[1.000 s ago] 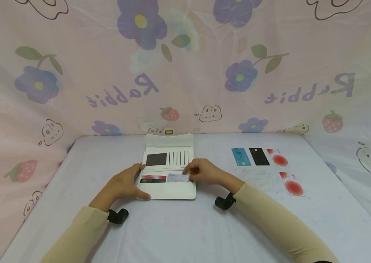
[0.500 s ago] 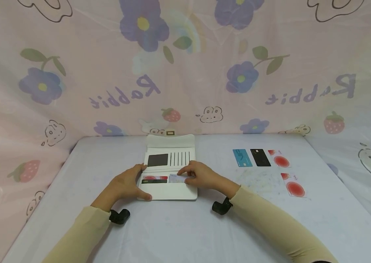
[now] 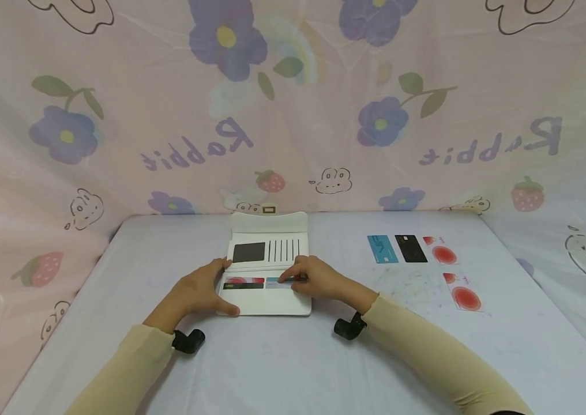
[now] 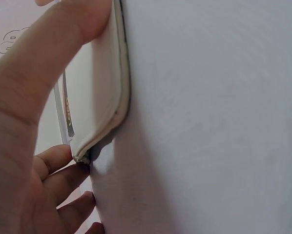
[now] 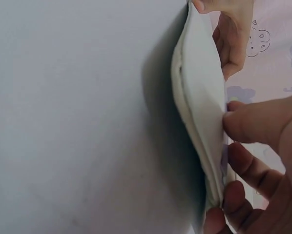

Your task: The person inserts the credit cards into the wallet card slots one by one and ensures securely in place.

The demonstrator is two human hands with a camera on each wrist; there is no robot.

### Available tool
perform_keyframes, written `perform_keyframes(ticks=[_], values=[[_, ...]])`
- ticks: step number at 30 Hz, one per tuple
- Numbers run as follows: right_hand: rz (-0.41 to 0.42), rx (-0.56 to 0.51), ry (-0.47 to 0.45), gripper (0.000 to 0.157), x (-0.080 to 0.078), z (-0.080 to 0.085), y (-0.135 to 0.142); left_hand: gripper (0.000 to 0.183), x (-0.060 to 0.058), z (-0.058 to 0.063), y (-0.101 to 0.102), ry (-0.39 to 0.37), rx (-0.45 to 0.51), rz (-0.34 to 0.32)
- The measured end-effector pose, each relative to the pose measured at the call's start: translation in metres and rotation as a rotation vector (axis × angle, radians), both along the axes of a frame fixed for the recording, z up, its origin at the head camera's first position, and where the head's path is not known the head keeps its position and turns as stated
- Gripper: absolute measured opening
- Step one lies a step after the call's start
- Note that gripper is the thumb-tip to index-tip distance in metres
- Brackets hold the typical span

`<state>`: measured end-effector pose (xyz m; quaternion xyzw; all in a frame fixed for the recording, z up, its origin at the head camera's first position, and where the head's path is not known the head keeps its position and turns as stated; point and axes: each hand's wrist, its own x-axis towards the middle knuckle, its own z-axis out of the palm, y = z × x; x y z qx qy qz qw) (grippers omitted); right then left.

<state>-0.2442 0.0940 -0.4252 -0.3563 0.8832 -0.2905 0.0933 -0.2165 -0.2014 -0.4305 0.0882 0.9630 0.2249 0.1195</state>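
A white wallet lies unfolded on the table, its flap at the far side. My left hand grips its left side, thumb on the near edge and fingers by the left edge. In the near pocket's left slot sit a red-and-white card and a black card. A pale bluish card is mostly inside the right slot, its top strip showing. My right hand pinches at this card, forefinger on its upper part and thumb at the pocket's rim. In the right wrist view the curled fingers surround the wallet's edge.
On the right of the white table lie a blue card, a black chip card and two red-and-white cards, one farther back and one nearer. A printed curtain rises behind and beside the table.
The pale card has sunk deeper into the right slot, and the right hand has shifted slightly left along the pocket. The left hand keeps its place on the wallet.
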Motion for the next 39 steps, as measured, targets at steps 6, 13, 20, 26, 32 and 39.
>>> perform_keyframes(ticks=[6, 13, 20, 26, 32, 39], values=[[0.017, -0.019, -0.009, 0.027, 0.0, 0.001, 0.0, 0.122, -0.001, 0.0, 0.0, -0.005, 0.003, 0.004], [0.028, -0.022, -0.007, 0.027, -0.001, 0.003, 0.0, 0.124, 0.0, 0.001, 0.0, -0.009, 0.001, 0.007], [0.017, -0.018, -0.04, 0.026, -0.001, 0.004, 0.002, 0.123, -0.001, 0.002, -0.001, -0.007, 0.001, 0.004], [-0.026, -0.015, -0.06, 0.024, 0.002, 0.007, 0.007, 0.123, 0.001, 0.001, 0.001, -0.014, 0.017, 0.013], [-0.084, -0.047, -0.071, 0.025, 0.005, 0.014, 0.021, 0.123, 0.003, -0.001, 0.002, -0.016, 0.034, 0.028], [-0.131, -0.056, -0.011, 0.026, 0.006, 0.026, 0.043, 0.123, 0.002, 0.0, 0.001, -0.001, 0.019, 0.02]])
